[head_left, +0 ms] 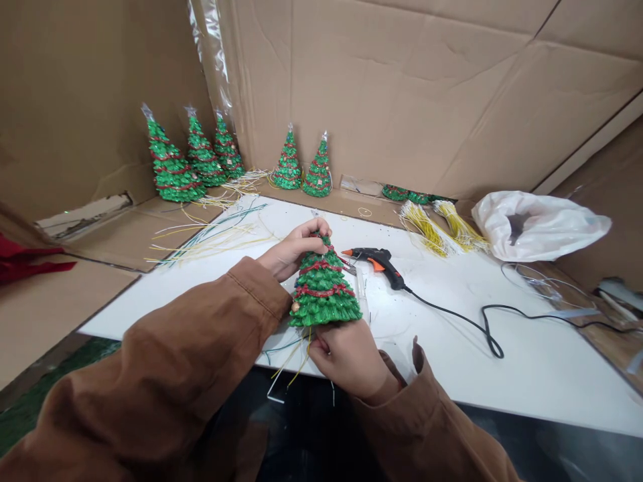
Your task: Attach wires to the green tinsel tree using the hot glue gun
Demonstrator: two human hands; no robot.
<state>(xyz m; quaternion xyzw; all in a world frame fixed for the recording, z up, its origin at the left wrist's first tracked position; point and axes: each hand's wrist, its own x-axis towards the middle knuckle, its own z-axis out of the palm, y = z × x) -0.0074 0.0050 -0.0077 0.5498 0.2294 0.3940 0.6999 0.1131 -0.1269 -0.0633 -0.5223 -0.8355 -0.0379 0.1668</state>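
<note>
A small green Christmas tree [324, 294] with red garlands is held up over the front of the white board [442, 348]. My left hand [300, 248] has its fingers wrapped round the upper part of the tree, just below its clear star. Under the tree's base is my right hand [349, 355], its fingers curled in beside yellow and white wires [306, 348] that hang from the base. The tree hides part of that hand, so what its fingertips hold is not clear.
A black and orange glue gun [376, 260] lies right of the tree, its cord running right. Several finished trees [171, 167] stand along the cardboard walls. Loose wires [216, 234] lie left; yellow-white wire bundles [426, 227] and a white plastic bag [552, 224] sit at the back right.
</note>
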